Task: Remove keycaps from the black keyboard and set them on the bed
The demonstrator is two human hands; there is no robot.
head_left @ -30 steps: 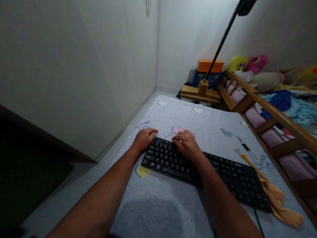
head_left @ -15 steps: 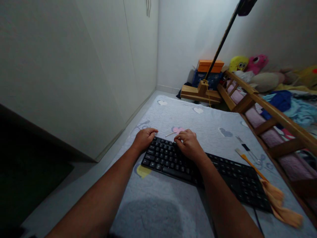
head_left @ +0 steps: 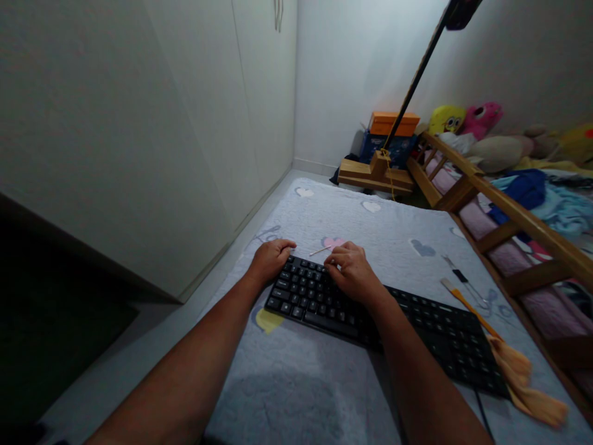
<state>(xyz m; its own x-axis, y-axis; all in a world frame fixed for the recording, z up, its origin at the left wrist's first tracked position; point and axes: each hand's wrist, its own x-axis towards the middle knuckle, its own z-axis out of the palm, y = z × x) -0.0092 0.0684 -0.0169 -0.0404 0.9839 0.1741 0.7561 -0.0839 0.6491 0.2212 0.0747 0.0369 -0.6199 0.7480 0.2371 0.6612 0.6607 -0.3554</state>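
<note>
A black keyboard lies at a slant on the pale heart-patterned cloth. My left hand is closed at its far left corner, thumb and fingers against the edge. My right hand is bent over the upper keys, with fingertips pinched close to the top row. Whatever sits in that pinch is too small or hidden to make out. Just beyond the keyboard's back edge, between my hands, lies a thin white cotton swab. My right forearm covers part of the keyboard's middle.
Right of the keyboard lie a flat brush with an orange handle, a metal tool with a black grip and an orange cloth. A wooden bed rail runs along the right. A pale cabinet stands left.
My right hand has shifted very slightly left over the upper keys. My left hand, the keyboard and the cotton swab look unmoved.
</note>
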